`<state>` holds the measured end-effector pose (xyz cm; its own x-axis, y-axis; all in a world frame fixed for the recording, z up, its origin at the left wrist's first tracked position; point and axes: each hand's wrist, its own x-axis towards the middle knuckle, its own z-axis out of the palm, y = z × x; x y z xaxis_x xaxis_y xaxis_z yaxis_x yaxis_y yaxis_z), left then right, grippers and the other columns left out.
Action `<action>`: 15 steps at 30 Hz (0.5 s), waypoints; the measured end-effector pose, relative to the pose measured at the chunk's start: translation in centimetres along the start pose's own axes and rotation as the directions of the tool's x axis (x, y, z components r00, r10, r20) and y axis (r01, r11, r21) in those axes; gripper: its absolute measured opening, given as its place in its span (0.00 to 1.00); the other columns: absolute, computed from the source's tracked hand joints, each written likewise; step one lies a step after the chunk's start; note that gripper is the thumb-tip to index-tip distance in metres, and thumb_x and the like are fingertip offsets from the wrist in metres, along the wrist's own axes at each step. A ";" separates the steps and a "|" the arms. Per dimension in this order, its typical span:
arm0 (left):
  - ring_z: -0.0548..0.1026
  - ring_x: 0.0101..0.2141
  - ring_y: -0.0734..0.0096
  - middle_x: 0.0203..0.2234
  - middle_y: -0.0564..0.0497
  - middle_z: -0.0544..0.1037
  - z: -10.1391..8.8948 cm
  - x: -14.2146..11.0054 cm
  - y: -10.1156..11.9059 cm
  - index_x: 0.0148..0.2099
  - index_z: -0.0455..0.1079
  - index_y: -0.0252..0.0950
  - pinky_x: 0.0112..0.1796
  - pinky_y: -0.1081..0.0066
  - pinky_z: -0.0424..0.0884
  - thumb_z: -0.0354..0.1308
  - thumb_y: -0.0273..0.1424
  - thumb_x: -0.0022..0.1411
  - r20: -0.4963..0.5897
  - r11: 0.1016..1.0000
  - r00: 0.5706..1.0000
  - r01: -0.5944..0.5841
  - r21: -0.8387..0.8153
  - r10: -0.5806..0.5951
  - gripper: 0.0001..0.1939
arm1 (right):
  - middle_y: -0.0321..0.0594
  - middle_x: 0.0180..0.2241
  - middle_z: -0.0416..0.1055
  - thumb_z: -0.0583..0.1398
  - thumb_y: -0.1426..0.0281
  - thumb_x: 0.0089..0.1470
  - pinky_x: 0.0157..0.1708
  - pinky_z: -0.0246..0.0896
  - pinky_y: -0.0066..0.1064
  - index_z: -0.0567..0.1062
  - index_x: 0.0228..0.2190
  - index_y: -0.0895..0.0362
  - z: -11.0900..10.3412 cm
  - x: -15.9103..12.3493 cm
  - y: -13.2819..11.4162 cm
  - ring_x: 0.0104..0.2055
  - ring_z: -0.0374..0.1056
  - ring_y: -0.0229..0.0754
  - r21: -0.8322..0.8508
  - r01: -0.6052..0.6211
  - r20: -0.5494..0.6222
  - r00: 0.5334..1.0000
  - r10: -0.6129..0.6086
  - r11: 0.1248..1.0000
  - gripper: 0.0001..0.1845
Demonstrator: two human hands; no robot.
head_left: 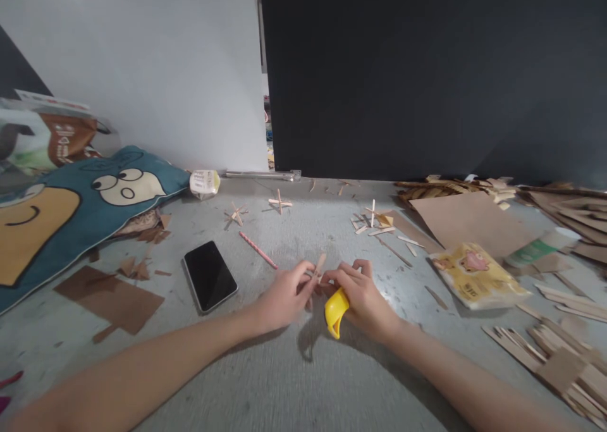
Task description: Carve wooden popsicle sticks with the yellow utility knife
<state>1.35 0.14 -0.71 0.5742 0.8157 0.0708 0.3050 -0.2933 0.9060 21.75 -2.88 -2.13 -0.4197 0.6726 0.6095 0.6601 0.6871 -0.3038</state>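
In the middle of the table, my left hand (287, 296) is closed, pinching a wooden craft stick (320, 265) whose rounded end points up and away. Close against it on the right is my right hand (363, 293), its fingers curled round a pair of yellow-handled scissors (336, 312). One handle loop hangs below the palm; the blades are hidden by the fingers. The fingertips of both hands nearly meet at the stick. Beyond them, a red-and-white striped pencil (258, 250) lies on the table.
A phone (209, 276) lies left of my hands, near cut brown cardboard (111, 298) and a blue cushion (109, 198). Small crossed-stick pieces (279, 202) stand farther back. At right are a yellow tissue pack (477, 275), a green-white tube (540, 247) and bundled craft sticks (564, 369).
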 end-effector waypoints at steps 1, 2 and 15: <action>0.73 0.22 0.72 0.21 0.56 0.75 0.0 0.1 -0.2 0.44 0.65 0.38 0.26 0.74 0.64 0.51 0.42 0.75 -0.021 0.999 1.000 0.007 -0.036 -0.008 0.12 | 0.38 0.34 0.79 0.57 0.78 0.66 0.45 0.48 0.39 0.71 0.41 0.54 0.0 0.0 -0.2 0.35 0.73 0.44 -0.004 0.027 0.015 1.000 -0.027 1.000 0.07; 0.72 0.21 0.72 0.22 0.56 0.75 0.0 0.2 -0.3 0.43 0.64 0.39 0.25 0.74 0.64 0.52 0.44 0.75 -0.040 0.997 0.999 0.019 -0.080 -0.023 0.14 | 0.38 0.34 0.79 0.57 0.78 0.67 0.44 0.48 0.39 0.71 0.42 0.55 0.0 -0.1 -0.4 0.35 0.73 0.44 -0.008 0.050 0.028 0.998 -0.050 0.999 0.07; 0.73 0.19 0.74 0.28 0.54 0.79 -0.1 0.6 0.1 0.55 0.61 0.38 0.20 0.74 0.69 0.62 0.53 0.65 -0.086 0.921 0.988 0.084 -0.379 -0.125 0.28 | 0.31 0.26 0.69 0.58 0.72 0.67 0.41 0.51 0.39 0.71 0.38 0.53 -0.8 0.4 -1.1 0.28 0.68 0.40 0.091 -0.061 -0.219 0.972 0.080 0.994 0.03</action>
<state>1.68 0.65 -0.56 0.4640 0.8858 -0.0076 0.0410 -0.0129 0.9991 21.33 -3.59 -0.93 -0.2189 0.6488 0.7288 0.6247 0.6670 -0.4061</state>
